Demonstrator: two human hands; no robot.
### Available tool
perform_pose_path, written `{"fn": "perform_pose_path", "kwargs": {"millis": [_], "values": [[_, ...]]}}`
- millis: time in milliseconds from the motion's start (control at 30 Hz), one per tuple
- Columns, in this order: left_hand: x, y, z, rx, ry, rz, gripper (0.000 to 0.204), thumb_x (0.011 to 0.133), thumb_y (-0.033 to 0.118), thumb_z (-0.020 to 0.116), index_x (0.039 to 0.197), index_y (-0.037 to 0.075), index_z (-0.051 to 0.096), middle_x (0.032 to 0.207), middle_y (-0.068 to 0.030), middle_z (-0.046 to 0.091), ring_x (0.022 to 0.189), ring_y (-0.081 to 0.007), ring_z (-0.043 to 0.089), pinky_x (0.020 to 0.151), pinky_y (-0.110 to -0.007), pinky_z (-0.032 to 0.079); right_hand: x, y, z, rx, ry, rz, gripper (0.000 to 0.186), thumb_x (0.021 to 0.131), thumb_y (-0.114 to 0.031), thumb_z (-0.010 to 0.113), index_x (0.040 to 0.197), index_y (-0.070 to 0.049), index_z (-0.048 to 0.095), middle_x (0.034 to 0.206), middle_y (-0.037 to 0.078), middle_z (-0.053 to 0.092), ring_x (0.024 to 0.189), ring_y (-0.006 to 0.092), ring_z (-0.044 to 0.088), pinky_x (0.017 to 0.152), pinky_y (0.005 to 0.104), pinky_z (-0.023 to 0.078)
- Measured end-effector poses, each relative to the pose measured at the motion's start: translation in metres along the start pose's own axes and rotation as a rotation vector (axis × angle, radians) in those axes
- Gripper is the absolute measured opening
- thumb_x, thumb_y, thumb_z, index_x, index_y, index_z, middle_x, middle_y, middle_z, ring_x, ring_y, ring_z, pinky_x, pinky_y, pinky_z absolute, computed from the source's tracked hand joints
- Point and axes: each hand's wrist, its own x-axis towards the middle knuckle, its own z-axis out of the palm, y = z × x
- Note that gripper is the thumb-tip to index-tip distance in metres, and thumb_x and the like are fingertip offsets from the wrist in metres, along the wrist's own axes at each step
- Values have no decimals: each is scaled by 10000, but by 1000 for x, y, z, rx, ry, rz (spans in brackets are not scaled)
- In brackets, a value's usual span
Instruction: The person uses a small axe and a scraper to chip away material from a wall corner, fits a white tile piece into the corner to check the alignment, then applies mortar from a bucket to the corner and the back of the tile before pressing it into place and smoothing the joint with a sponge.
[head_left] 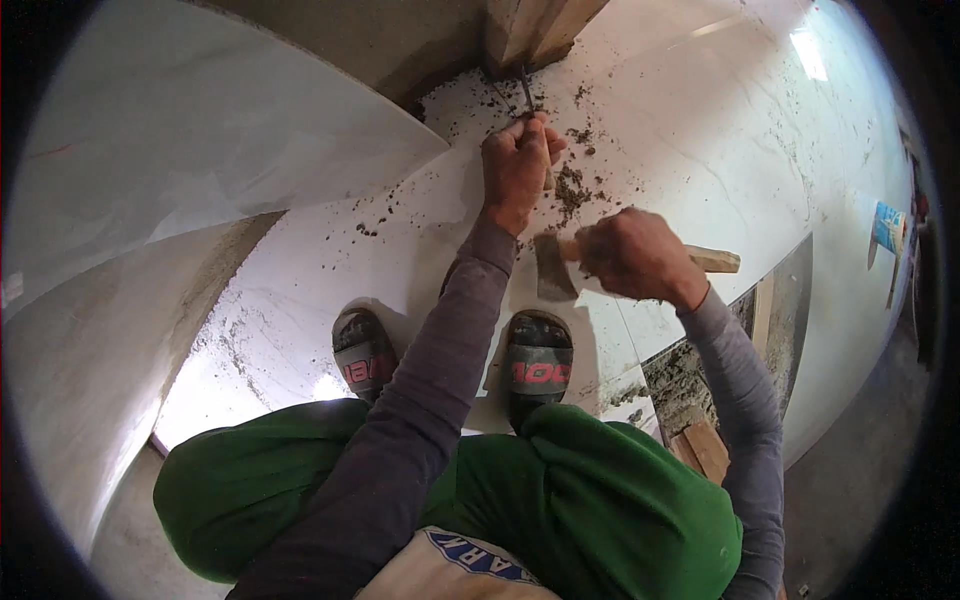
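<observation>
My left hand (515,165) is closed round the wooden handle of a chisel (527,88). Its thin metal blade points away from me, at the foot of a wooden post (535,35). Nearer to me and to the right, my right hand (640,255) grips a hatchet (553,268) by its wooden handle. The hatchet's broad metal head faces left, a short way from the chisel's handle end, not touching it. Dark crumbs of mortar (572,190) lie scattered over the white marble-look tiles (690,150) around the post and the chisel.
A large pale slab (220,120) fills the left side. My feet in dark sandals (540,365) stand on the tiles. To the right is a gap with rubble (680,385) and wood pieces (705,450). A blue and white container (888,228) is at the far right.
</observation>
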Motion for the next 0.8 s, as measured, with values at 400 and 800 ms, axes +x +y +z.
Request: {"fn": "perform_pose_path", "kwargs": {"millis": [400,800], "values": [[9,3,3,37,-27,-6,462,1081,256,532,1349,-115,597,1023,-129,725,925,-186,734,851,-324,619,-5,-11,-7,32,-22,57,237,781,-172,751,1004,-90,747,783,169,701,754,406,680,699,499,555],[13,6,-4,67,-46,-3,426,1071,254,534,1284,-103,628,998,-125,721,899,-196,743,812,-329,619,22,10,-28,-18,84,90,197,773,-230,745,883,-67,765,770,185,719,745,405,714,713,499,587]]}}
